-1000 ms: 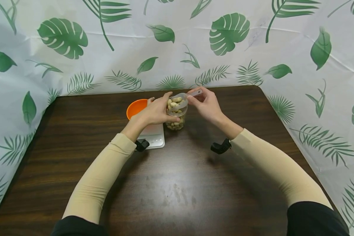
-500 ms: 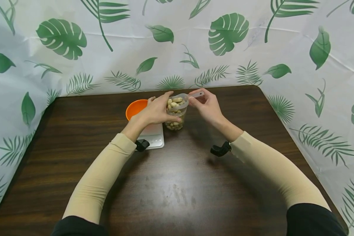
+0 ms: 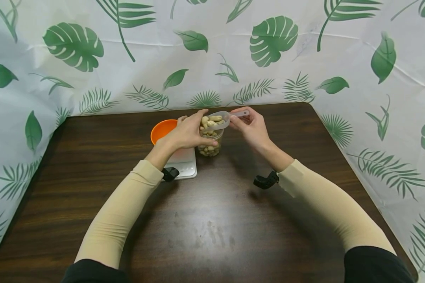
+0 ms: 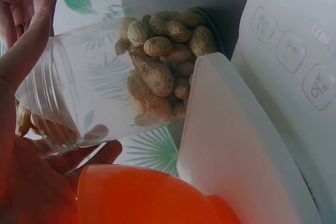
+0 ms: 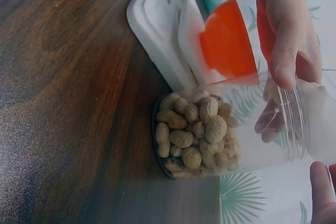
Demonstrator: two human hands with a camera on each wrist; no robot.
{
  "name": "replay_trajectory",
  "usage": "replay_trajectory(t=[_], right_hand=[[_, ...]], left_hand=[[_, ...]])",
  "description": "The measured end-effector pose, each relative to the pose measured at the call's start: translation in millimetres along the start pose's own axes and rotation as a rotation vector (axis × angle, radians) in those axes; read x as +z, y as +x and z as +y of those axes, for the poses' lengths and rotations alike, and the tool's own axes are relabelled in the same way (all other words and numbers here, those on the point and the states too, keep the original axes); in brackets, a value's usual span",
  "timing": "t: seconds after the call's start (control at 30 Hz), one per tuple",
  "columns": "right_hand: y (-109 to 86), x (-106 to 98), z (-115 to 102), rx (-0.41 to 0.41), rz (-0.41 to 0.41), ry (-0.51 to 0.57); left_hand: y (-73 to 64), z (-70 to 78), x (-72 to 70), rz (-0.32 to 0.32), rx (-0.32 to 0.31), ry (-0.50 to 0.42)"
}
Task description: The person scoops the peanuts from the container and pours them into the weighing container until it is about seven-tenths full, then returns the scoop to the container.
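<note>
My left hand grips the clear jar round its threaded neck. The jar stands upright, with unshelled peanuts filling its lower part. My right hand pinches the handle of a translucent scoop between thumb and fingers. Heaped with peanuts, the scoop's bowl overlaps the jar's mouth in the head view. In the right wrist view, the left thumb lies against the jar's threads, and only a little of the right hand shows at the edge.
Just left of the jar, an orange bowl sits on a white kitchen scale, partly hidden by the left hand and wrist. The dark wooden table ends at a leaf-patterned sheet behind.
The right hand has drawn the peanut-filled scoop slightly to the right, and the scoop has levelled over the jar's mouth. The left hand and the jar have hardly moved.
</note>
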State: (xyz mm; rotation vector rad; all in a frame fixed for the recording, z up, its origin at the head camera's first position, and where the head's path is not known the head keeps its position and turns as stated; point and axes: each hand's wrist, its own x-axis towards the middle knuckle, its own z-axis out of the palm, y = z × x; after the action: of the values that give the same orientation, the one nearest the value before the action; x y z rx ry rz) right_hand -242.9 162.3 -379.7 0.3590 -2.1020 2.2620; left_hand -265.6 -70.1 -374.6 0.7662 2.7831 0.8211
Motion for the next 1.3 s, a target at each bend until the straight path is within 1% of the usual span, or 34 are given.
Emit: replay_trajectory(t=[0.27,0.4,0.7,0.97,1.3], right_hand=[[-2.4,0,1,0.005,0.017,0.062],[-3.1,0,3,0.007,0.024,0.111],[-3.4,-3,8,-0.008,0.043,0.200],[-4.9,-7,7,-0.005,0.050,0.289],[-1.1,-13,-1,-0.003,0.045,0.343]], left_hand=[[-1.5,-0.5,-0.9,0.007,-0.003,0.008],[-2.6,-0.4,-2.1,0.006,-0.005,0.009],[-5.1,-1.0,-4.7,0.021,-0.010,0.012],[-11.0,-5.5,-10.2,0.037,0.000,-0.008],[-22.2,-10.3,-22.0,0.041,-0.018,-0.004]])
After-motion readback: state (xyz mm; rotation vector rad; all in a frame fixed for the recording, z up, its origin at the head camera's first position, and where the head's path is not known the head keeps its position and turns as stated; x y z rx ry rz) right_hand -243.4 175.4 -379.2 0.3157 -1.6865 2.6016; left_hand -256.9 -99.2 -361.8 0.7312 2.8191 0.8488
